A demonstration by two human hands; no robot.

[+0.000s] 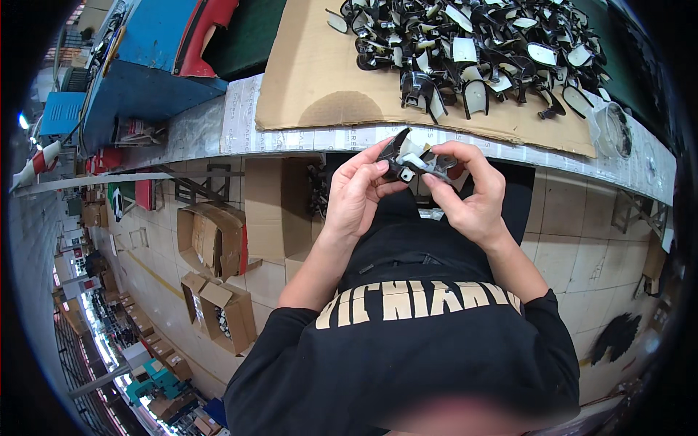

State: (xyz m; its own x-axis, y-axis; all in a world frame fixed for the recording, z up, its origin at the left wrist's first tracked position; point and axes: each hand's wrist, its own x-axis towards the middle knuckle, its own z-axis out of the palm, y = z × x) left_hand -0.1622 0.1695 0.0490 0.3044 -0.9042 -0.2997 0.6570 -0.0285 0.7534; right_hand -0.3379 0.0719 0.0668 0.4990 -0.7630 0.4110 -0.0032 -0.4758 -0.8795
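Between my two hands, above the near edge of the table, is a glossy black curved part with white inner faces [407,158]. My left hand [356,190] is closed on its left side, thumb and fingers pinching the black edge. From the other side my right hand [471,190] pinches its right end between thumb and fingertips. Fingers cover some of the piece, so its full shape is hidden. Beyond my hands lies a large heap of similar black parts with white faces [476,94], spread over a flat cardboard sheet [313,73].
A clear round container [612,129] lies at the heap's right. A blue machine with a red edge [149,80] stands on the left of the table [240,116]. Below are an open carton [211,240] and a smaller box [218,309]; a dark cloth-like item [616,336] lies on the floor.
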